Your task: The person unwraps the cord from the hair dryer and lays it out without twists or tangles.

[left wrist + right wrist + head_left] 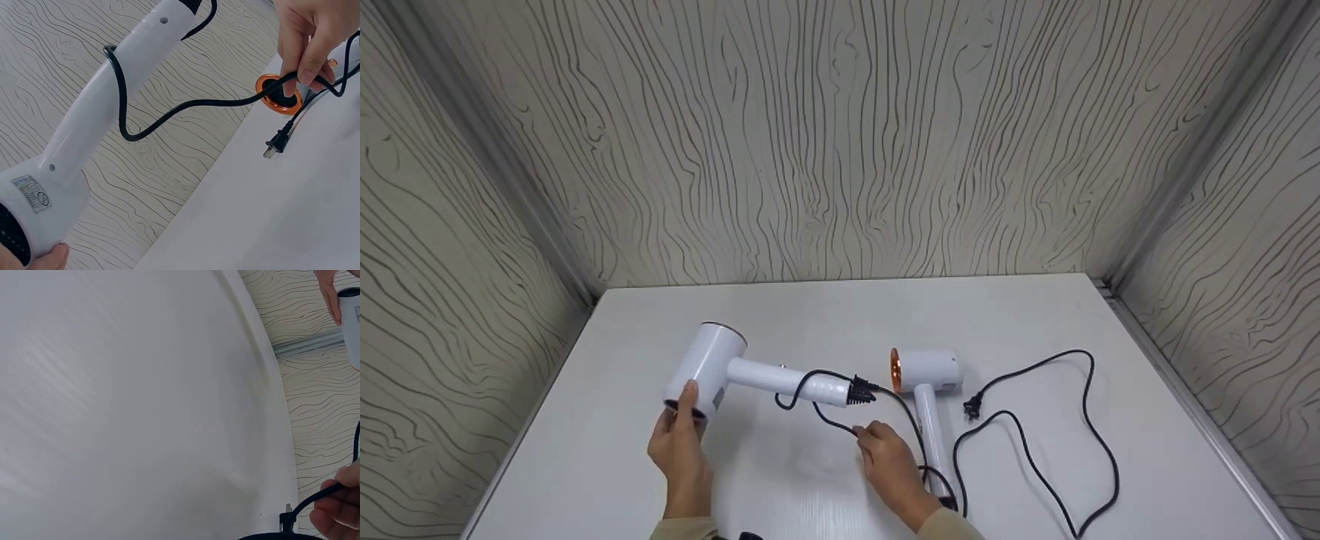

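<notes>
My left hand (684, 450) grips a white hair dryer (709, 364) by the rear end of its barrel, holding it raised with the handle pointing right. A black cord (197, 103) loops once around that handle. Between thumb and fingers, my right hand (891, 463) pinches this cord to the right of the handle. In the left wrist view the right hand (312, 42) shows the pinch clearly. A second white hair dryer (928, 369), with a copper-coloured ring at its nozzle, lies on the table just beyond the right hand.
The second dryer's black cord (1116, 465) spreads in a loose loop over the right of the white table (810, 315). A two-pin plug (973, 406) lies beside that dryer. Wood-patterned panels (840, 150) rise behind the table and at both sides.
</notes>
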A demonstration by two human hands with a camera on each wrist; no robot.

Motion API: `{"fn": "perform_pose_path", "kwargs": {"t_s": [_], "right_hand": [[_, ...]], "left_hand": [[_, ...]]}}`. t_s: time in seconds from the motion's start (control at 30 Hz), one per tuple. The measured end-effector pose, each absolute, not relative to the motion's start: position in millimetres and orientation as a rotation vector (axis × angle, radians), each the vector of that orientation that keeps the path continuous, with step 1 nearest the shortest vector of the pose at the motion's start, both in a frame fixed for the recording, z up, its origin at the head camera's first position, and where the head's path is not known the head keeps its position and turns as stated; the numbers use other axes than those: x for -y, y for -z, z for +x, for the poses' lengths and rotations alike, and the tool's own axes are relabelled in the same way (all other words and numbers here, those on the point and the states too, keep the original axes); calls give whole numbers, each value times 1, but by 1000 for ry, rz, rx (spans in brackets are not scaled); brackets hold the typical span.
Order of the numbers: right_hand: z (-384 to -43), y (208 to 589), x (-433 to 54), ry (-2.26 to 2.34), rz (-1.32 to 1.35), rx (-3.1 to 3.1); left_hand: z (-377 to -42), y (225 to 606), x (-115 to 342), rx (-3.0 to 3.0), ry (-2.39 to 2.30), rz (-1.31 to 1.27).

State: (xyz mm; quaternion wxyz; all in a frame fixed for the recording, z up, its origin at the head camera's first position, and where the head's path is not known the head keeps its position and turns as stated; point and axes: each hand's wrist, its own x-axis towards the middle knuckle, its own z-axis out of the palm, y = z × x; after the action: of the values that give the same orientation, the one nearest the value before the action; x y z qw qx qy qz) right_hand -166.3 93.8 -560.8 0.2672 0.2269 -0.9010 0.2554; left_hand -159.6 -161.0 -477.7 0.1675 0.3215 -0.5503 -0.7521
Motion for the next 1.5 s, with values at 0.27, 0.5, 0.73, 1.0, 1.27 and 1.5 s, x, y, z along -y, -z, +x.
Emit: {"fn": "perform_pose_path", "kwargs": {"t_s": [0.27, 0.5, 0.73, 1.0, 1.27, 1.5], "right_hand": [[-160, 565, -88, -632, 674, 2541], [-157, 567, -85, -433, 819, 2606], [-157, 571, -81, -273, 904, 2598], [-158, 580, -77, -97, 963, 2448], [-157, 584, -75, -62, 950, 2430], [-158, 582, -76, -184, 912, 2403]], "left_hand": [[-159, 474, 160, 1551, 2174, 894], [-158, 473, 159, 1558, 2178, 891], [-158, 472, 158, 1564, 2175, 895], [-161, 470, 157, 1510, 2173, 890], [-160, 469, 157, 1511, 2176, 881], [-160, 472, 157, 1507, 2178, 900]]}}
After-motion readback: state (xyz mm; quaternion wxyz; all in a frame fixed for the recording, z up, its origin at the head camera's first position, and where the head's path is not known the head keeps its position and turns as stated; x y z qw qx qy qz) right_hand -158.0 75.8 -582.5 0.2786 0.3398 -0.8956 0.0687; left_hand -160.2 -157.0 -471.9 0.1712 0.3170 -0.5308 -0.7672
